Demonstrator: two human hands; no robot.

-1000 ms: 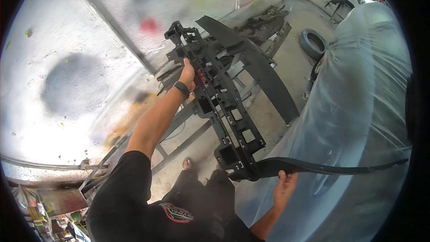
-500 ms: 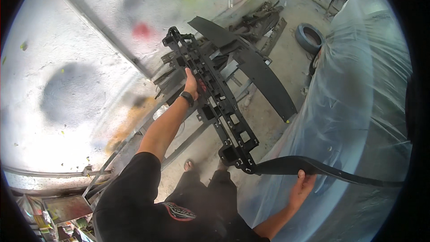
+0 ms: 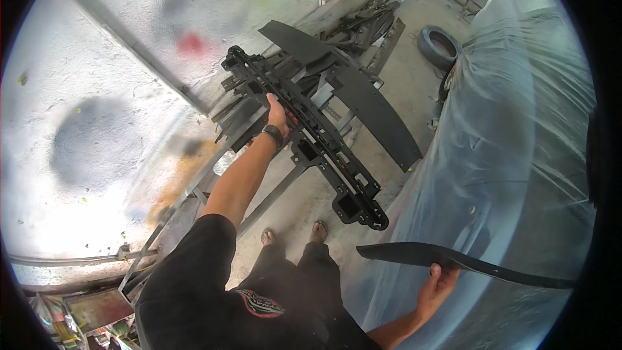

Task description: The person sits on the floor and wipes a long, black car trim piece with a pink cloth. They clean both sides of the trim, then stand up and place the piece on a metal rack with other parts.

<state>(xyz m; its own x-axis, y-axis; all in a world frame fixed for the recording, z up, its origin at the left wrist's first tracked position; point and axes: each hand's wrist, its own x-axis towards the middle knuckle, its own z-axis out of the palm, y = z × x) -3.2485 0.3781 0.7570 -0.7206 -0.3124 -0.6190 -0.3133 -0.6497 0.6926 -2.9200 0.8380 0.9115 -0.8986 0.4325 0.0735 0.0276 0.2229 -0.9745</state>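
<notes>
My left hand is closed around the middle of a long black plastic bumper bracket, full of slots and square openings. The bracket slants from upper left to lower right, its near end in the air beyond my feet. Low on the right, my right hand grips the lower edge of a long, curved black plastic trim strip. That strip reaches right across the plastic-covered shape, and a gap separates its left end from the bracket. Fingers of both hands are partly hidden behind the parts.
Behind the bracket, a wide black panel lies across a metal stand. Clear sheeting drapes a large shape on the right. A tire and a heap of dark parts are farther back, beside a paint-stained wall.
The bracket's near end has moved up and away from the trim strip, and it has turned somewhat. The two parts overlapped in view before; now they are apart. Both hands keep their hold.
</notes>
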